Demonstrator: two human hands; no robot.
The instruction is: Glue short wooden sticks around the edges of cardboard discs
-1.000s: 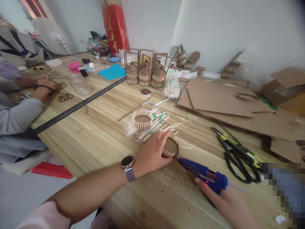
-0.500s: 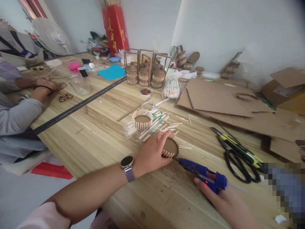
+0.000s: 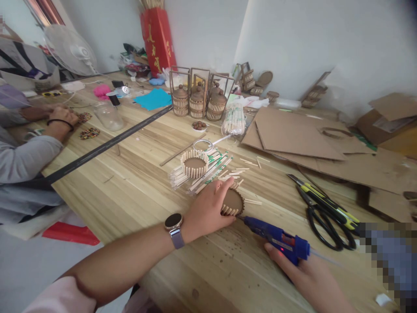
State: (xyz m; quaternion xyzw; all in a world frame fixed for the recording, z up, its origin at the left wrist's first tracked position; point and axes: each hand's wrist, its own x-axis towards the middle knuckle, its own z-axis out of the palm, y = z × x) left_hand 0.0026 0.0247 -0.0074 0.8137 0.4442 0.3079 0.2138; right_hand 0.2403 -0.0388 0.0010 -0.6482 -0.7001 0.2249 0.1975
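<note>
My left hand [image 3: 210, 208], with a watch on its wrist, grips a round brown cardboard base [image 3: 235, 201] by its left side. Short wooden sticks stand along the near edge of this base. My right hand [image 3: 302, 271] is wrapped round a blue glue gun [image 3: 276, 239] with a small red light. The gun's nozzle meets the near right rim of the base, or is very close to it. Behind my left hand a ring of upright sticks on a second base [image 3: 194, 165] rests on plastic-wrapped sticks [image 3: 211, 171]. Loose cut sticks [image 3: 252, 201] lie beside the base.
Black scissors [image 3: 325, 226] and a yellow-black utility knife [image 3: 325, 200] lie to the right. Cardboard sheets [image 3: 299, 134] cover the back right. Finished small baskets [image 3: 198, 104] stand at the back. At the left, another person's hands [image 3: 60, 119] work near beaded loops [image 3: 89, 133] and a jar [image 3: 109, 116].
My hands, the base and the glue gun stay almost still. At the left, the other person's hand and forearm have shifted slightly.
</note>
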